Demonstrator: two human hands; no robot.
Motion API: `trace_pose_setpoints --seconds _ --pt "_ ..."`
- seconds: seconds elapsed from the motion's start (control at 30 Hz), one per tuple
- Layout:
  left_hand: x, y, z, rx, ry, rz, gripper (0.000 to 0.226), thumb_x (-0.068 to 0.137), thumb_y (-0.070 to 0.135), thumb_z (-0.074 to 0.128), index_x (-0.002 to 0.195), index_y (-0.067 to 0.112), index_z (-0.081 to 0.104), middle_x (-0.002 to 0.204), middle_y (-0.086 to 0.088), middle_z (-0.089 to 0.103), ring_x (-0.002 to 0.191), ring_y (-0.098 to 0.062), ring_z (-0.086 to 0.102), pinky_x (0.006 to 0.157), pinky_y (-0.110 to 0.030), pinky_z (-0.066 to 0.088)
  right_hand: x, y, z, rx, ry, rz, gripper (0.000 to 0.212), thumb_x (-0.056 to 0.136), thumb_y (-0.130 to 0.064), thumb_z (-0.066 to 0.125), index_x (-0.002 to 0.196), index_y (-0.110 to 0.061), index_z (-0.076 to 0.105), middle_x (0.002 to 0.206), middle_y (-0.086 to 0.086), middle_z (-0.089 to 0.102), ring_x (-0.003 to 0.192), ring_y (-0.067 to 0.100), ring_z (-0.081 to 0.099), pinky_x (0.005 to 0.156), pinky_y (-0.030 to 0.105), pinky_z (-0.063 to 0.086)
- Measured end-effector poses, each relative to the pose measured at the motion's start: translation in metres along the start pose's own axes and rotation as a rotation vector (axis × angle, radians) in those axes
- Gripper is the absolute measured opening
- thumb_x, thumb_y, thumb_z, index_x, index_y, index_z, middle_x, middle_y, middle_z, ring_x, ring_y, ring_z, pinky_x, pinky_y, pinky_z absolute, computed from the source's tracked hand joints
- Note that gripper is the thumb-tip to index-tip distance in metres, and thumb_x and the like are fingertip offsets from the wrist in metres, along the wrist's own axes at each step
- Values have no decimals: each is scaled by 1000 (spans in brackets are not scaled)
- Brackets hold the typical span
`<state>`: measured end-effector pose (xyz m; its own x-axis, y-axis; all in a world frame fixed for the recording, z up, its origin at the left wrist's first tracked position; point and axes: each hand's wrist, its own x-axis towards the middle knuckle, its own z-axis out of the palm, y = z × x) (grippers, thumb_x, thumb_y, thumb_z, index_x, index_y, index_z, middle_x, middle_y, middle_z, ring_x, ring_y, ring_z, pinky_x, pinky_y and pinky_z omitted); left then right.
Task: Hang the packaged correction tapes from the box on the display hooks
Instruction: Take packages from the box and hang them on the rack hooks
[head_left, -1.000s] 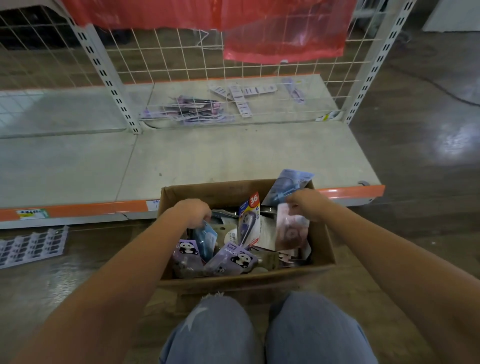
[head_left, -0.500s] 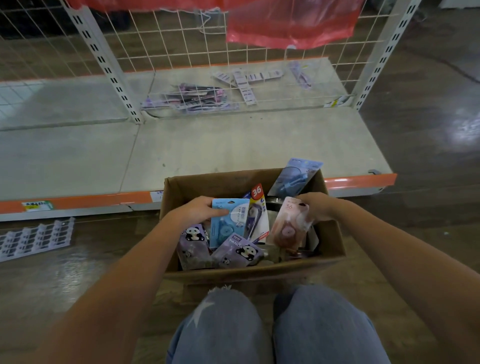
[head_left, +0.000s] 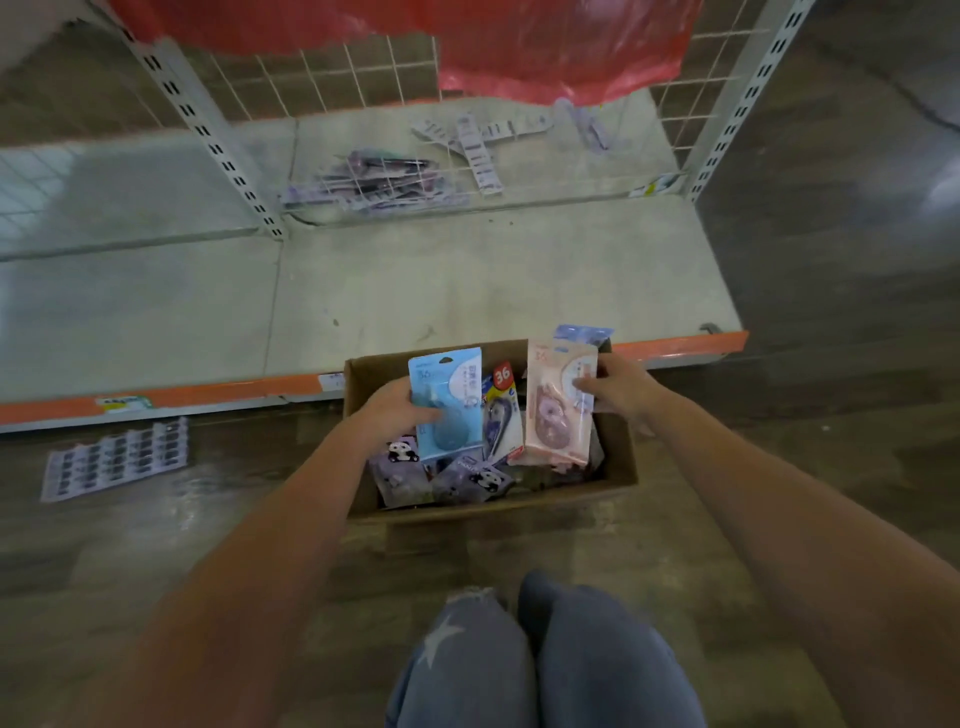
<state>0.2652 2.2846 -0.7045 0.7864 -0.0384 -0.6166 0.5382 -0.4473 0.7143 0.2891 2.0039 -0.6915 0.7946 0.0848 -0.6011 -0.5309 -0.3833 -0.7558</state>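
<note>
A brown cardboard box (head_left: 618, 467) stands on the floor in front of my knees, holding several packaged correction tapes, some purple with pandas (head_left: 470, 480). My left hand (head_left: 395, 408) grips a blue correction tape pack (head_left: 447, 395) upright above the box. My right hand (head_left: 621, 384) grips a pink correction tape pack (head_left: 558, 415), also upright over the box's right side. A pack marked 36 (head_left: 501, 410) stands between the two. No display hooks show clearly on the wire grid panel (head_left: 363, 78) above the shelf.
A low pale shelf (head_left: 467, 291) with an orange front edge runs behind the box. Behind the grid lie more packs (head_left: 374, 182) and label strips (head_left: 480, 156). Red plastic sheeting (head_left: 545, 47) hangs at the top. A sheet of labels (head_left: 114, 457) lies on the floor at left.
Both hands have risen out of the box, each lifting its pack upright; the blue pack and the pink pack now stand clear above the other packs.
</note>
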Motion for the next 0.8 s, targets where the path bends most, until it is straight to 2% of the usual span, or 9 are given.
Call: trace_pose_setpoints --seconds 0.03,0.1,0.17,0.27,0.37,0.5,0.6,0.7,0.8 --pt "-14 14 -7 -10 -10 4 40 79 4 74 116 12 62 116 -4 67 100 -16 64 78 -27 52 -13 -15 -4 -1 -4 5 27 93 2 51 120 1 57 113 13 63 106 29 60 95 43 50" --pt "-44 43 -21 -26 -29 -6 41 80 6 74 118 13 62 116 -3 67 104 -19 65 87 -35 53 -39 -46 -14 -1 -20 13 28 92 1 52 119 -2 57 116 13 64 106 29 61 95 44 50" --pt "-76 75 -35 -69 -30 -31 35 81 7 73 115 12 62 114 -5 68 104 -23 65 91 -40 52 -67 -77 -25 23 -17 5 26 91 1 52 117 -4 57 116 13 64 104 27 62 93 41 52" --pt "-130 124 -53 -150 -2 -61 30 85 12 70 114 11 62 111 -5 68 100 -22 65 86 -36 52 -119 -126 -38 105 -18 1 27 92 4 50 118 -1 56 111 13 63 100 24 61 78 29 53" --pt "-189 168 -69 -234 37 -63 27 86 16 70 111 12 63 110 -6 68 94 -20 66 78 -30 52 -174 -171 -49 135 -22 24 29 91 1 51 119 -2 57 116 13 64 102 24 63 67 21 53" --pt "-268 215 -84 -274 50 -75 28 86 20 69 112 10 64 109 -7 70 97 -23 67 74 -29 53 -245 -224 -62 143 -38 26 31 91 -5 51 121 -11 58 117 11 65 104 25 64 70 28 55" --pt "-320 243 -95 -291 44 -46 25 86 23 69 108 12 65 106 -6 72 91 -19 69 70 -27 55 -294 -263 -70 153 -87 -25 28 94 -9 48 120 -17 56 115 7 65 103 24 64 72 30 56" --pt "-361 265 -108 -269 57 16 22 86 26 69 104 12 66 98 -4 73 87 -20 71 78 -36 58 -334 -299 -77 187 -91 -105 24 97 -8 47 118 -17 53 111 8 65 97 25 65 71 33 57" --pt "-394 286 -124 -281 85 97 36 82 29 73 108 5 66 101 -12 73 93 -29 70 88 -47 54 -363 -332 -84 188 -82 -185 20 97 -10 48 113 -20 55 100 3 68 85 19 65 67 29 53"
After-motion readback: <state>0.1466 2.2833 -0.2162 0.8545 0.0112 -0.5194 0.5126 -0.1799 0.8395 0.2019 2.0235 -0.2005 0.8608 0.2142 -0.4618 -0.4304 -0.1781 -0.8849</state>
